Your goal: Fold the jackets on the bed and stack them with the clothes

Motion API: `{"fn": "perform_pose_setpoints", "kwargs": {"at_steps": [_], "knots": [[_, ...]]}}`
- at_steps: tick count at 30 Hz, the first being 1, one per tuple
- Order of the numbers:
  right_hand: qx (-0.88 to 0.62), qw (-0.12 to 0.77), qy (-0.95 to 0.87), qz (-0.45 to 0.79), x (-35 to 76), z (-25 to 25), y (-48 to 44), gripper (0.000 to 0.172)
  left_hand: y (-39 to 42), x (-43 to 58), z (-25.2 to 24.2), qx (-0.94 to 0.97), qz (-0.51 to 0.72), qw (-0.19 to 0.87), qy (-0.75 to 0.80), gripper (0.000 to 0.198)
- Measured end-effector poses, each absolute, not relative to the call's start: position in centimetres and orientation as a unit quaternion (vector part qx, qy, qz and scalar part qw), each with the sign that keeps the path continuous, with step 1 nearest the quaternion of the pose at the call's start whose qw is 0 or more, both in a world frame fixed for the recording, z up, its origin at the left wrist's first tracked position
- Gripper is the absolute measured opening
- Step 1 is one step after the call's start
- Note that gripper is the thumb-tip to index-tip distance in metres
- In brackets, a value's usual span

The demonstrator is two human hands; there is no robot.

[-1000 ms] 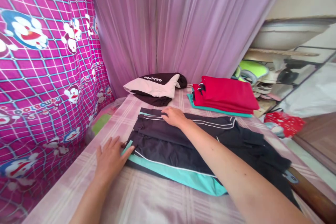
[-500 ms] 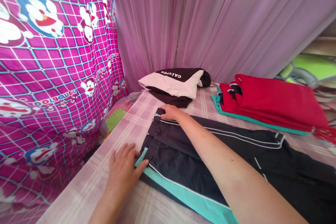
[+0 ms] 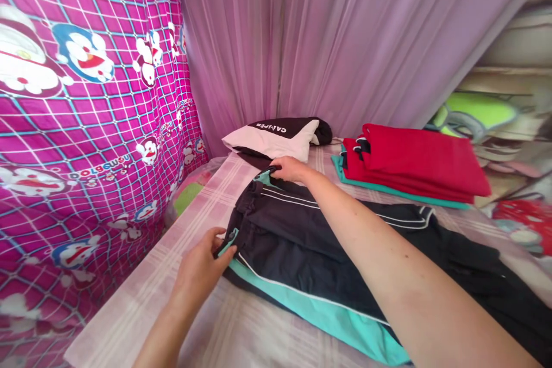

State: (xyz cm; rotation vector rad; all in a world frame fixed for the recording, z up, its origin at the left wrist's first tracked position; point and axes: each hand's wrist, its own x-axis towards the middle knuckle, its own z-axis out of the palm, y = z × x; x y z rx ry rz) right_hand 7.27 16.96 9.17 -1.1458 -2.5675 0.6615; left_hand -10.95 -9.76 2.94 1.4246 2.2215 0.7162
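Black track pants [image 3: 297, 253] with white piping and a turquoise side panel lie flat, their waistband toward the left. My left hand [image 3: 202, 259] pinches the near corner of the waistband between thumb and fingers. At the far corner, my right hand [image 3: 290, 169] is closed on the waistband, lifting it a little so the turquoise inside shows. My right forearm crosses over the pants and hides part of the legs. The lower legs run out toward the right edge.
A folded white and black garment [image 3: 280, 137] lies behind my right hand. Folded red and turquoise clothes [image 3: 422, 161] are stacked at the back right. A pink patterned cloth [image 3: 99, 126] hangs at left, a mauve curtain [image 3: 328, 34] behind. Checked cloth covers the surface [image 3: 142, 276].
My left hand has gone from lying spread at the waistband to pinching its corner. My right hand has raised the far corner of the waistband. The view has shifted slightly right.
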Motion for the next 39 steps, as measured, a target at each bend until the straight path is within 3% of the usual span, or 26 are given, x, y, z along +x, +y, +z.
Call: {"fn": "perform_pose_setpoints", "kwargs": {"at_steps": [4, 8, 14, 20, 23, 26, 28, 31, 35, 39], "knots": [[-0.399, 0.166, -0.878, 0.208, 11.6, 10.2, 17.2, 0.022, -9.5, -7.5, 6.0, 0.543, 0.33, 0.173, 0.752, 0.045], [-0.428, 0.177, -0.863, 0.204, 17.8, 11.0, 17.6, 0.023, -8.6, -1.8, 9.3, 0.617, 0.321, 0.16, 0.701, 0.041], [-0.502, 0.209, -0.808, 0.228, 27.3, 8.0, 17.5, 0.041, -6.9, 7.6, 9.1, 0.754, 0.187, 0.224, 0.588, 0.04], [-0.595, 0.167, -0.764, 0.184, 31.9, 2.8, 15.0, 0.038, -6.6, 12.2, 6.8, 0.79, 0.076, 0.265, 0.548, 0.037], [-0.625, 0.148, -0.754, 0.139, 31.9, 2.2, 13.3, 0.045, -6.7, 11.5, 6.7, 0.792, 0.105, 0.33, 0.503, 0.046], [-0.62, 0.16, -0.763, 0.091, 31.3, 2.7, 11.8, 0.051, -5.0, 8.7, 7.0, 0.756, 0.211, 0.391, 0.482, 0.042], [-0.607, 0.182, -0.771, 0.06, 30.8, 3.0, 10.8, 0.053, -2.6, 6.1, 6.9, 0.718, 0.283, 0.328, 0.545, 0.036], [-0.602, 0.193, -0.774, 0.043, 30.2, 2.9, 9.4, 0.049, 1.5, 2.8, 6.2, 0.663, 0.263, 0.246, 0.656, 0.033], [-0.605, 0.179, -0.774, 0.05, 30.5, 2.0, 7.6, 0.045, 5.2, 2.1, 4.7, 0.546, 0.221, 0.436, 0.681, 0.047], [-0.598, 0.185, -0.779, 0.038, 32.1, 1.7, 6.3, 0.045, 6.6, 4.2, 3.8, 0.531, 0.229, 0.483, 0.658, 0.034]]}}
